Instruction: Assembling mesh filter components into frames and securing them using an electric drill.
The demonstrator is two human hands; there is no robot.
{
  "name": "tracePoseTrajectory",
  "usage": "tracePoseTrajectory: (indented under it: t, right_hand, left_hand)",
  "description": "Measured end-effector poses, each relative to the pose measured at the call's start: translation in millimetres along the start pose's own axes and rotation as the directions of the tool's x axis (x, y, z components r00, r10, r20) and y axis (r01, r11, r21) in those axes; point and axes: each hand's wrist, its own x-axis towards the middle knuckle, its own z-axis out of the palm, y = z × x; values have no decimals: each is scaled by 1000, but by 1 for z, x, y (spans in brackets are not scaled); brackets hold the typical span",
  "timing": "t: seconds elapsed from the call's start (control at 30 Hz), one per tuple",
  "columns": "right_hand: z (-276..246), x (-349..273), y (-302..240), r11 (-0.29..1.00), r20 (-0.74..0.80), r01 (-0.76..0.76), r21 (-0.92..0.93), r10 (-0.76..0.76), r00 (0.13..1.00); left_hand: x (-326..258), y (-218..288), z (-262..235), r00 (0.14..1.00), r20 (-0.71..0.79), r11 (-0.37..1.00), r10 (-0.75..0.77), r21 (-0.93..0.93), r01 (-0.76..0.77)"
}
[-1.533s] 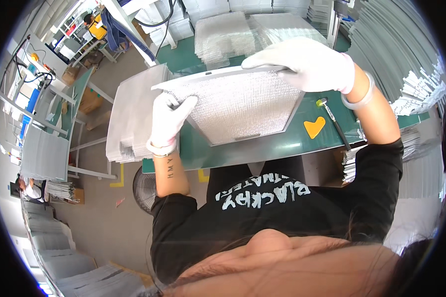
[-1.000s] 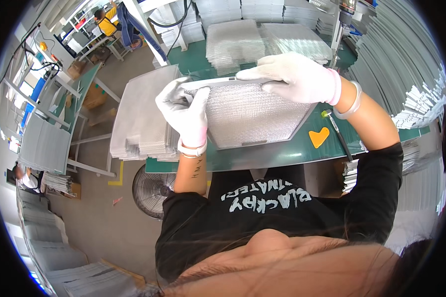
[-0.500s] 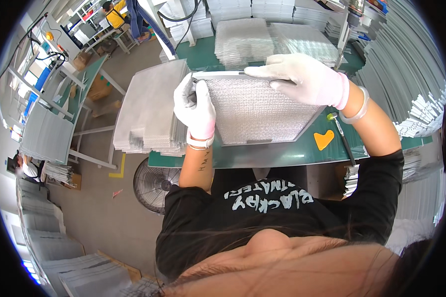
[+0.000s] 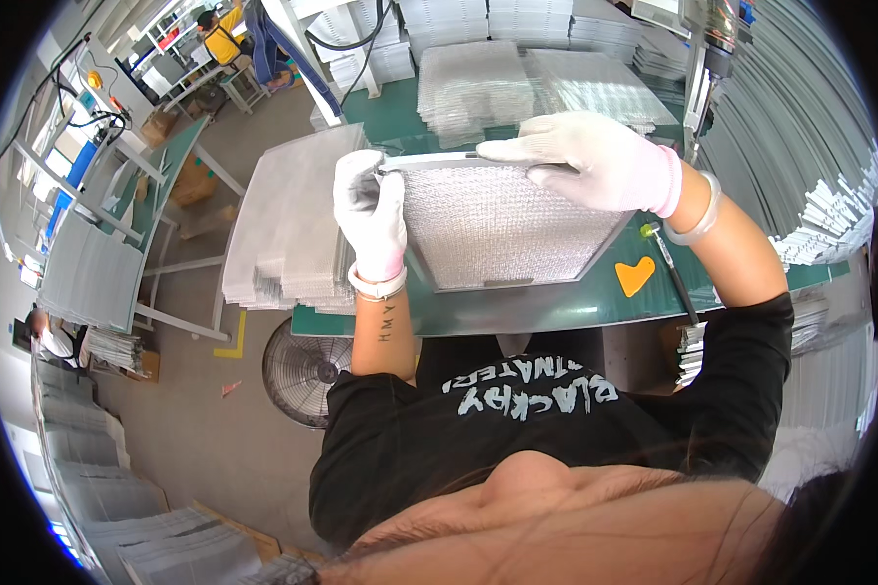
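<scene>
A square silvery mesh filter panel [image 4: 512, 224] in a thin metal frame stands tilted on the green worktable [image 4: 361, 320], its lower edge toward me. My left hand [image 4: 369, 210], in a white glove, is closed on the panel's upper left corner. Along the top frame edge lie the fingers of my gloved right hand [image 4: 590, 161], with its thumb against the mesh side; it grips the upper right part. Right of the panel, a hammer [image 4: 673, 271] with a yellow-green head and dark handle rests beside a flat orange heart-shaped piece [image 4: 635, 277].
Mesh sheets are stacked on the left [image 4: 288, 214] and at the back of the table [image 4: 476, 88]. Tall grey stacks of strips [image 4: 780, 127] crowd the right. A metal post [image 4: 698, 97] rises at the back right. A floor fan [image 4: 307, 370] stands below, left.
My left hand and the panel's upper left corner have shifted slightly left and down. The panel leans a little differently, showing its lower edge more plainly. Both hands keep their hold.
</scene>
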Motion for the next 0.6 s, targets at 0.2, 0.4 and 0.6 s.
tracePoseTrajectory:
  t: [0.2,0.4,0.6]
  right_hand:
    - [3,-2,-1,988,-35,-27,-155,21,999]
    - [9,2,3,976,-160,35,-215,-71,985]
    - [5,14,-7,949,-173,64,-308,-122,977]
  left_hand:
    - [-7,-13,-3,995,94,993,-33,-113,43]
    - [-7,-6,-6,992,79,991,-99,-78,105]
    - [-7,8,1,987,161,998,5,-67,6]
